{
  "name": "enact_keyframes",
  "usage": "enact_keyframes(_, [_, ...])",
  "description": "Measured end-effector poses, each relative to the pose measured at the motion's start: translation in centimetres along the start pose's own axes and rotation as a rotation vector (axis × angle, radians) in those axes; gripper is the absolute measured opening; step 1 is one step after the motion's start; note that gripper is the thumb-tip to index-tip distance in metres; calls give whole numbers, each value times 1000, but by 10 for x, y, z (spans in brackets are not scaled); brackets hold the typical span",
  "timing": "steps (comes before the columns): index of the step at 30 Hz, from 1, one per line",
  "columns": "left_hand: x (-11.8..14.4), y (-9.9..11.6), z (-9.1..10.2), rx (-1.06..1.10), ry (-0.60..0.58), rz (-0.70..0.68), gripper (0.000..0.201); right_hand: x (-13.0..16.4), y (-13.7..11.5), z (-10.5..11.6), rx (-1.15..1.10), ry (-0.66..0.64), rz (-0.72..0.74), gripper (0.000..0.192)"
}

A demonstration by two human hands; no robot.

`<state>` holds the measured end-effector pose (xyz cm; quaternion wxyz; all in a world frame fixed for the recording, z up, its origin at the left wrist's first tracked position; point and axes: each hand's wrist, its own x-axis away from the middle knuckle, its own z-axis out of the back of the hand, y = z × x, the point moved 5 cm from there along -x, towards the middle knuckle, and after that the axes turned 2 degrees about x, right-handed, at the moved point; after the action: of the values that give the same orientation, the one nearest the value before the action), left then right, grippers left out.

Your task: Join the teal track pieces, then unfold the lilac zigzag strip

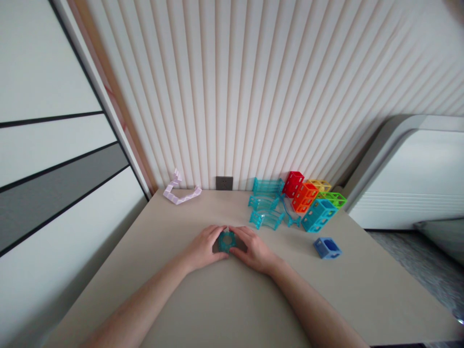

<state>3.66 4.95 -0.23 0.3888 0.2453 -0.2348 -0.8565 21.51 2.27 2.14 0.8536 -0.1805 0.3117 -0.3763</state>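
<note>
A translucent teal toy piece (226,241) with a round opening sits low over the middle of the table. My left hand (205,247) curves around its left side, fingertips at the far edge and thumb at the near edge. From the other side my right hand (253,248) grips the same piece in a like way. Both hands' fingertips nearly meet behind it. Whether the piece rests on the tabletop I cannot tell.
To the right stand teal track pieces (267,219), a red block (293,184), an orange block (305,197), a turquoise block (319,215) and a blue block (327,248). A lilac folding snake toy (181,198) lies back left. A ribbed wall (232,96) borders the table (232,304).
</note>
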Motion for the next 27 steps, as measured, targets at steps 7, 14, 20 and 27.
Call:
enact_keyframes(7, [-1, 5, 2, -10, -17, 4, 57, -2, -4, 1, 35, -41, 4, 49])
enact_keyframes(14, [0, 4, 3, 9, -14, 4, 56, 0, 1, -2, 30, -52, -37, 53])
enact_keyframes(20, [1, 4, 3, 10, -3, -3, 63, 1, 4, -1, 22, -76, -63, 60])
enact_keyframes(27, [2, 2, 3, -22, -12, 9, 71, 3, 8, -2, 22, -79, -52, 69])
